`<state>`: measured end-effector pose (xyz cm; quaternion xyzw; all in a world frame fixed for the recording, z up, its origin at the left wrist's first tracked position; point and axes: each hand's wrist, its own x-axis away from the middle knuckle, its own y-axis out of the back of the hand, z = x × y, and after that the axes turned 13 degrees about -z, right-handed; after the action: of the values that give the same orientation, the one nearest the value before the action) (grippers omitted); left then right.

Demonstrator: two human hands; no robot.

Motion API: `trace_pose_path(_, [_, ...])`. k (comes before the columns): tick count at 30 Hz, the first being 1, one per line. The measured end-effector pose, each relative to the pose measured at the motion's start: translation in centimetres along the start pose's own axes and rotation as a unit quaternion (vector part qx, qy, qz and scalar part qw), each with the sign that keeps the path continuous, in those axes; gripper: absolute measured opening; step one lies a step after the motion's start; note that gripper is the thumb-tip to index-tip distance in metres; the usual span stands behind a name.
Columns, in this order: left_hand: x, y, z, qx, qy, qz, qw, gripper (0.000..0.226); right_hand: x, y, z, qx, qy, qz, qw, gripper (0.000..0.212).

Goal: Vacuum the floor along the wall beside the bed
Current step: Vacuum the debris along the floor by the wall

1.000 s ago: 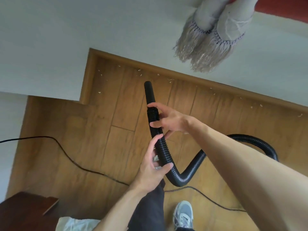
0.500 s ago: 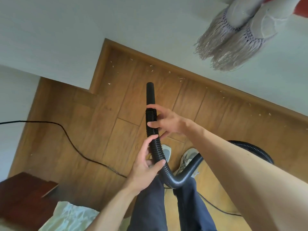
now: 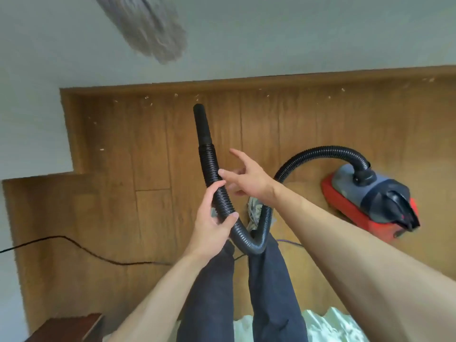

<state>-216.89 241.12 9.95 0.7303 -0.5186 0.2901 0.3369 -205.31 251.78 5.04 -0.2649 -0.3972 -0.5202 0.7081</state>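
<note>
Hose [image 3: 223,206] in one hand now, nozzle [image 3: 201,124] aimed at the skirting!

Right hand [image 3: 249,180] has come off the ribbed section it was gripping half a second ago, fingers spread and loose beside it, holding nothing; left hand [image 3: 212,225] wraps tight round the hose lower down. View has swung right too, bringing the red canister vacuum [image 3: 370,201] into sight on the wooden floor [image 3: 148,156]. Debris flecks [image 3: 146,97] lie along the wall [image 3: 271,45] ahead of the nozzle tip, which hangs above the boards — looks like a regrip before sweeping. No containers visible; pale bedding [image 3: 333,324] shows bottom right.
</note>
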Motion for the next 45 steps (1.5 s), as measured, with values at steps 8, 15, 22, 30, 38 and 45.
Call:
trace_pose_path(8, [0.0,-6.9,-0.5,-0.216,-0.123,0.009,0.969,0.071,5.1,12.7,-11.3,-0.096,-0.078,-0.185,0.975,0.072])
trace_pose_path(15, [0.9,-13.8,1.0,-0.296,-0.145,0.042,0.943,0.065,10.2,21.2,-21.6,-0.109,-0.168,-0.332,0.922,0.071])
trace_pose_path(22, [3.0,-21.0,4.3,-0.327,-0.158,0.052,0.930,0.068,11.4,27.8,-26.7,-0.138,-0.209,-0.422,0.872,0.080])
trace_pose_path(30, [4.3,-27.1,9.4,-0.318,-0.108,0.047,0.941,0.070,8.0,33.8,-27.5,-0.283,-0.204,-0.457,0.818,0.102])
trace_pose_path(38, [4.0,-28.3,9.9,-0.344,-0.128,0.026,0.930,0.067,4.8,35.1,-28.1,-0.344,-0.196,-0.453,0.799,0.088])
trace_pose_path(45, [3.6,-28.4,9.3,-0.368,-0.148,0.020,0.918,0.063,4.4,36.0,-29.0,-0.355,-0.200,-0.422,0.810,0.133])
